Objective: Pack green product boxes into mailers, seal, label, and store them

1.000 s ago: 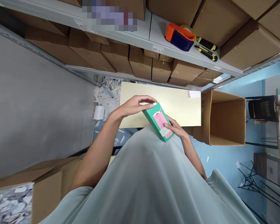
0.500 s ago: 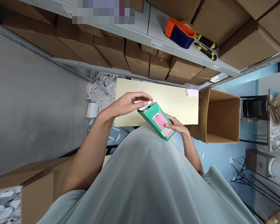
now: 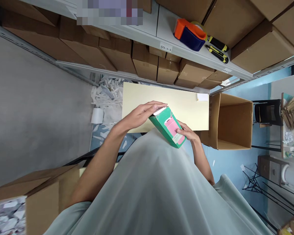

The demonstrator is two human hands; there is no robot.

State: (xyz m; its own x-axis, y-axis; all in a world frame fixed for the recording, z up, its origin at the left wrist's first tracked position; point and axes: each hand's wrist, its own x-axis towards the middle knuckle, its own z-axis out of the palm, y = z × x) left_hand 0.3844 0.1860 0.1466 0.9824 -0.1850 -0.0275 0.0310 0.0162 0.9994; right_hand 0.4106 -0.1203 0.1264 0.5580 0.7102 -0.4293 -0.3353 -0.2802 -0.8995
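A green carton [image 3: 165,124] with a pink bottle-like picture on its front is held tilted above my lap. My right hand [image 3: 188,131] grips its lower right end, thumb across the printed face. At the upper left end, my left hand [image 3: 147,112] lies with fingers stretched flat along the top flap. White shows at the flap [image 3: 159,111], beneath the fingers. What the carton contains is hidden.
Beyond the carton is a pale yellow tabletop [image 3: 137,94] with a small white card [image 3: 202,97]. An open cardboard box [image 3: 234,125] stands at right. Shelves hold cartons, an orange-and-blue tape dispenser [image 3: 189,34] and cutters [image 3: 217,54]. Paper scraps [image 3: 8,213] fill a box at lower left.
My left hand has moved right and flattened over the carton's top flap, which stood more raised before. The carton has shifted slightly right, with my right hand still gripping it.
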